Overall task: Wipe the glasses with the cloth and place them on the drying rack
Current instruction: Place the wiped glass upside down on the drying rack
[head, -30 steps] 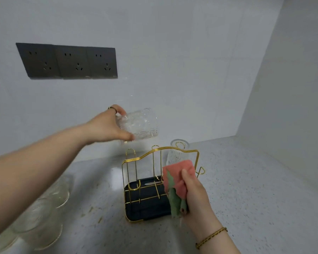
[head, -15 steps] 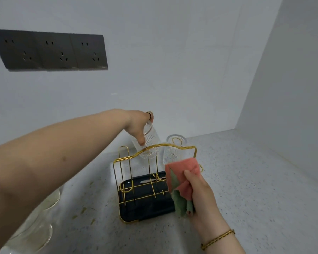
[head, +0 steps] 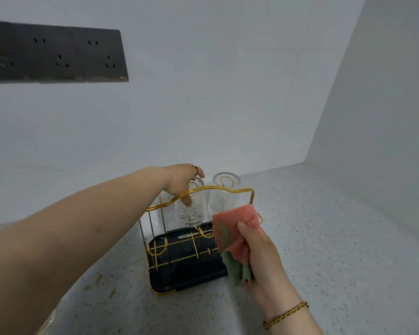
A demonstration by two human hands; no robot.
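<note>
A gold wire drying rack (head: 242,190) with a dark tray stands on the speckled counter. My left hand (head: 183,180) grips a patterned clear glass (head: 191,212) upside down over a rack prong, thumb on its near side and fingers around its base. A second glass (head: 221,197) hangs upside down on the prong just to its right. In front of the rack's right end, my right hand (head: 261,252) holds a pink and green cloth (head: 235,235), which hides part of the rack.
White walls meet in a corner at the back right. A dark strip of wall sockets (head: 56,55) sits high on the left wall. A sliver of glassware (head: 46,322) shows at the bottom left, under my forearm.
My left hand turned the glass from sideways in the air to upside down and lowered it onto a rack prong. My right hand kept the cloth near the rack's right end.
</note>
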